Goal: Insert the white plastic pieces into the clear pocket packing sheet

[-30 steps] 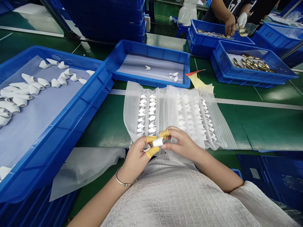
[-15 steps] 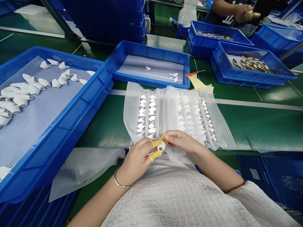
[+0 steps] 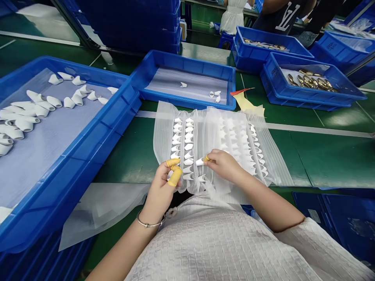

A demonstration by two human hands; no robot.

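My right hand point(image 3: 220, 164) pinches a small white hollow piece point(image 3: 199, 161) with a notched end, held over the translucent sheet point(image 3: 163, 132). A yellow finger cot shows on one of its fingertips. My left hand point(image 3: 166, 177), with yellow finger cots on thumb and finger, is over the sheet's near left part. Its fingertips are apart and I see nothing between them. Beside it runs a column of similar white pieces point(image 3: 189, 146) laid on the sheet. One loose white piece point(image 3: 202, 178) lies close to the near edge. Translucent layers cover further columns to the right.
A large blue tray point(image 3: 96, 154) on the left holds many white pieces. Behind the sheet, another blue tray point(image 3: 187, 102) holds several more. Blue bins point(image 3: 307, 95) with gold-coloured metal parts stand at the back right. A co-worker point(image 3: 281, 17) is behind them.
My hands have parted from their meeting point at the near edge. The right has carried a white piece forward over the sheet; the left has shifted left and forward.
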